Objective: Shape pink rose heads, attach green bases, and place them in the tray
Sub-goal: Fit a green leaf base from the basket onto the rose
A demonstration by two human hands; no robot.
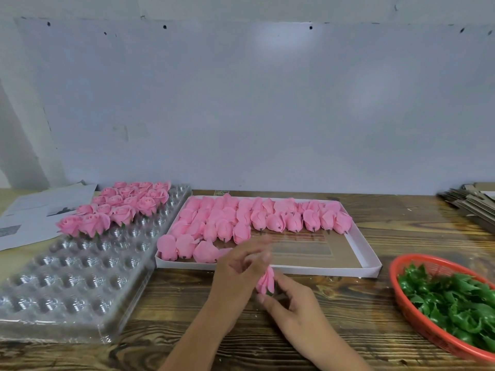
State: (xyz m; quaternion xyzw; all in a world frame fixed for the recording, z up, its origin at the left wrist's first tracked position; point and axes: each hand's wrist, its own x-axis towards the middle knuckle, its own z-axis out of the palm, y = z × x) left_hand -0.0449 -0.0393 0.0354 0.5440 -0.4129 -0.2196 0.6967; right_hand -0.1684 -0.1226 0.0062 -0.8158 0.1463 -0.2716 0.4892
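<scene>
A clear plastic tray (80, 266) with rows of round wells is seen at the left of the wooden table (187, 330). Its far rows are filled with finished pink roses (120, 207), blooms up; the near wells are bare. A shallow white box (369, 263) is set at centre, just right of the tray. It is packed at its far and left parts with unshaped pink rose heads (241, 218), laid on their sides, most with the stem ends toward the viewer. A red mesh basket (396, 290) at the right edge is filled with green bases (450, 303).

One pink rose head (266, 281) is held above the table, just in front of the box's near wall. Its long axis is nearly upright, slightly tilted, with a dark green tip at the bottom. It is pinched at the lower end by the right hand (292, 306). The left hand (238, 266) is held against its upper left side, fingers curled and blurred; whether they grip the petals cannot be told.
</scene>
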